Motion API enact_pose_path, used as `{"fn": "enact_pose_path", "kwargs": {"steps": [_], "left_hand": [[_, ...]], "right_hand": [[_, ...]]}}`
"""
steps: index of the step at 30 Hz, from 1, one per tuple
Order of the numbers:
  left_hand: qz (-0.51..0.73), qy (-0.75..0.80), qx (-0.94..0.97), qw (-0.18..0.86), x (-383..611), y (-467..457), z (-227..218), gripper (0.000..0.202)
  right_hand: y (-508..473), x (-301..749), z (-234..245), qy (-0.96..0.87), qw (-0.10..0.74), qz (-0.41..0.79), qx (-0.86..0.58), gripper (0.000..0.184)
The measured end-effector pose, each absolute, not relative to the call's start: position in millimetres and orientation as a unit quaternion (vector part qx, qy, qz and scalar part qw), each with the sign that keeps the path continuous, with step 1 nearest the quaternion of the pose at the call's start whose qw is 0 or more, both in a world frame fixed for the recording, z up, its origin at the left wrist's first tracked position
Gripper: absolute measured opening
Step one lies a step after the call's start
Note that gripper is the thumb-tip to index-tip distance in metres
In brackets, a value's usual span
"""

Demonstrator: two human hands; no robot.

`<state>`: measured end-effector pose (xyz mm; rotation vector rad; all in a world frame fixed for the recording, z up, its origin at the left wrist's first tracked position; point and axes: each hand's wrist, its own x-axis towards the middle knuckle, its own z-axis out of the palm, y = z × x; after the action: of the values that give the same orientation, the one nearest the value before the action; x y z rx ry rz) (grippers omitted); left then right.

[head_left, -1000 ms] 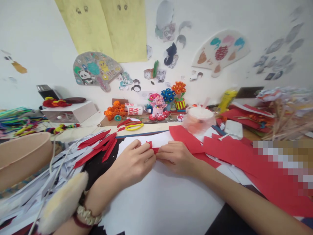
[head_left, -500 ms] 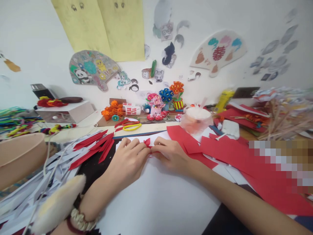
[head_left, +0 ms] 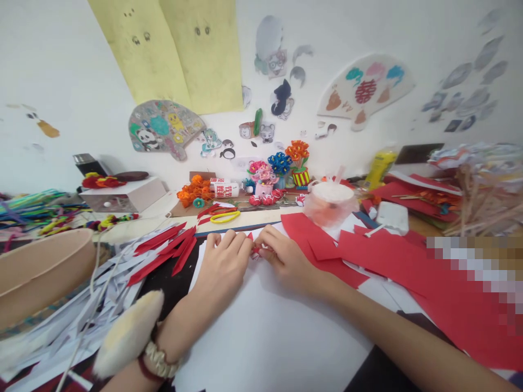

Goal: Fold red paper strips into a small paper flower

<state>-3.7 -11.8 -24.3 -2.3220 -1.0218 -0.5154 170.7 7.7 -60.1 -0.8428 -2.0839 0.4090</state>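
Over a stack of white paper [head_left: 269,332], my left hand [head_left: 225,262] and my right hand [head_left: 284,260] meet fingertip to fingertip. Both are closed on a small folded red paper piece [head_left: 255,250]. Most of it is hidden by the fingers; a red point sticks up between them and some white shows below. A cream scrunchie [head_left: 160,360] and a fluffy cream piece [head_left: 129,333] are at my left wrist. Folded red paper strips [head_left: 163,255] lie left of my left hand, and red paper sheets [head_left: 379,261] are spread right of my right hand.
White paper strips [head_left: 102,305] and a beige basket [head_left: 44,267] fill the left side. Along the back stand a cup with a straw [head_left: 330,201], flower crafts [head_left: 280,163] and a yellow bottle [head_left: 379,169]. Yellow-handled scissors [head_left: 225,216] lie before them.
The camera view has shifted a little, so the scene sits slightly right and lower. My right fingers have lifted and bent more around the red paper piece, which both hands still hold.
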Motion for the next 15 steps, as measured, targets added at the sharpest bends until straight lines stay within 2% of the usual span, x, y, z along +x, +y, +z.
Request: {"fn": "enact_pose_path", "kwargs": {"steps": [5, 10, 15], "left_hand": [[-0.198, -0.45, -0.854, 0.169, -1, -14, -21, 0.018], [-0.222, -0.428, -0.873, 0.065, -4, -17, -14, 0.017], [-0.267, -0.425, -0.864, 0.038, -4, -19, -12, 0.019]], "right_hand": [[14, 173, -60, -0.837, 0.402, 0.21, -0.306, 0.013], [17, 177, -59, -0.838, 0.397, 0.241, -0.286, 0.015], [13, 177, -53, -0.821, 0.438, 0.217, -0.294, 0.023]]}}
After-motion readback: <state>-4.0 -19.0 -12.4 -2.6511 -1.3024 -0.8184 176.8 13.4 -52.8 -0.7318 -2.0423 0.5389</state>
